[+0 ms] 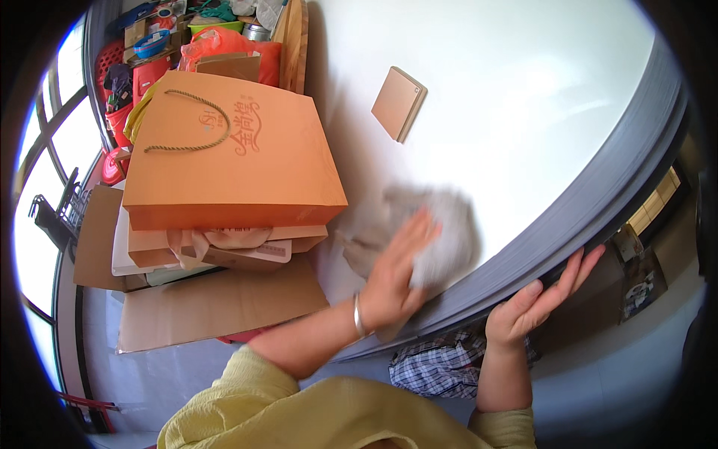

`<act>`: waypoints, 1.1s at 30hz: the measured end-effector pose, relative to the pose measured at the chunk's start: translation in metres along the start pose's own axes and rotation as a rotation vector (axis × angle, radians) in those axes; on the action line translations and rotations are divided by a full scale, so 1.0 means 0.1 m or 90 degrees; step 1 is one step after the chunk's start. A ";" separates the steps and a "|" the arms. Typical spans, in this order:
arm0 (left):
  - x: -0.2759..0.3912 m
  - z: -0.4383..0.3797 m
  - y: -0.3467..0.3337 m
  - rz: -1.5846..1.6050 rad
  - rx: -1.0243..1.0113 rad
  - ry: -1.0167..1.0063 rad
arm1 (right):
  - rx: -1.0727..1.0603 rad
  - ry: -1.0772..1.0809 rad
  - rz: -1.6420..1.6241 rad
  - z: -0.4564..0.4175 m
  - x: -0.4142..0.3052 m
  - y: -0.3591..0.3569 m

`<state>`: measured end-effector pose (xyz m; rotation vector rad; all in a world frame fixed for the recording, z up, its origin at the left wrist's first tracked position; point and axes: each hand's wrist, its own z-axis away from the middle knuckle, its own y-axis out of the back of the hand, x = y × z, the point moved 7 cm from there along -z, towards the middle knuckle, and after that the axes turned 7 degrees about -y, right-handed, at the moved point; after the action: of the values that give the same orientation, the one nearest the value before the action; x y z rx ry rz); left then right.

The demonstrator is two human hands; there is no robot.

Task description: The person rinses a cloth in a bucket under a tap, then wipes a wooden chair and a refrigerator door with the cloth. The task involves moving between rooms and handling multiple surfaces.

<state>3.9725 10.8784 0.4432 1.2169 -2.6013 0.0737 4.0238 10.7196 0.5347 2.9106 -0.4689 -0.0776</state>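
Note:
My left hand [395,278], with a silver bangle at the wrist, is pressed on a crumpled greyish cloth [449,241] on the white tabletop [505,140]. Hand and cloth are blurred. My right hand [552,297] is at the table's grey layered edge on the right, thumb and fingers apart, with nothing seen in it; part of its contact with the edge is hidden. A flat gold-coloured box [397,104] lies on the tabletop beyond the cloth.
Left of the tabletop, a large orange paper bag [235,151] lies over other bags and an open cardboard box [219,308]. Red baskets, a blue basin [151,44] and a wooden board [291,45] are farther back. Checked fabric [435,367] is below the table edge.

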 end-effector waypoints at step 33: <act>-0.51 -0.48 0.31 -0.082 0.209 0.097 | 0.013 0.010 0.024 0.03 -0.16 -0.09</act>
<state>3.9907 10.9448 0.4783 1.4194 -2.4358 0.5641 4.0112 10.7326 0.5306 2.9182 -0.5246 -0.0452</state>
